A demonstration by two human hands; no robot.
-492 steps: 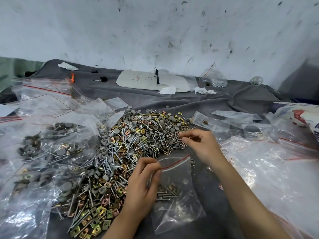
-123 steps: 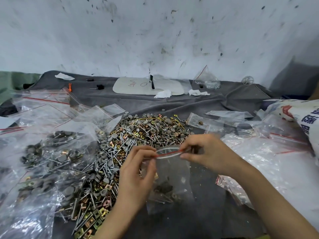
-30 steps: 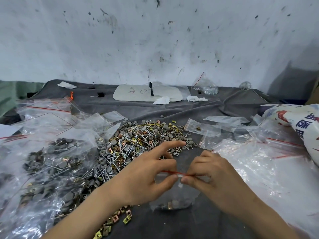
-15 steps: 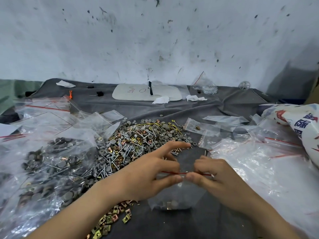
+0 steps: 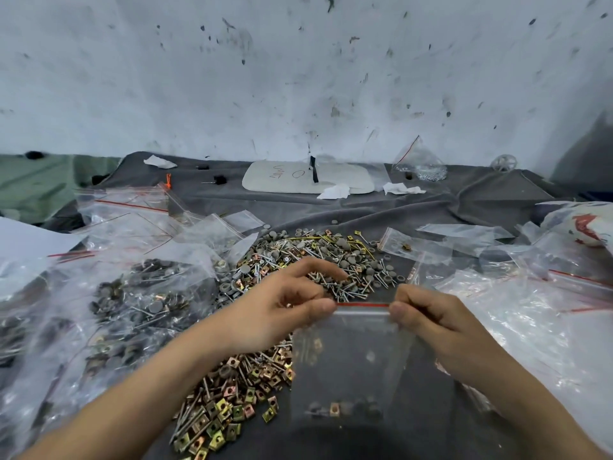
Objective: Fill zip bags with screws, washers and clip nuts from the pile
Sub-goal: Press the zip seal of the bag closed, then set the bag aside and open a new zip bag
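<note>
**Closing up a bag, both hands on the zip strip**

So here's where I'm at. The zip bag (image 5: 348,360) hangs in the lower middle of the frame, held up off the grey cloth (image 5: 431,207) by its top edge. My left hand (image 5: 282,313) pinches the left end of the red zip strip (image 5: 363,305) between thumb and forefinger. My right hand (image 5: 431,323) has its fingers curled and pinches the right end. A small load of hardware (image 5: 345,408) sits at the bottom of the bag. I can make out one yellowish square piece and a few grey round ones, and the rest is blurry.

Looks to me like the closing step: bag loaded, strip pulled taut. Whether it's pressed shut yet, I can't tell. Next move, I reckon, is running a pinch along the strip end to end, then dropping the bag with the filled bags (image 5: 132,300) at centre left.

Room-wise, the pile (image 5: 298,260) lies just behind the bag and runs down its left side. The clip nuts (image 5: 232,403) come close to the bag's lower left corner, so going left means lifting over them. Empty bags (image 5: 514,310) crowd the right, near my right wrist. Bare cloth shows only under and below the bag. The near table edge is out of frame, and the wall (image 5: 298,78) across the top is well apart.
</note>
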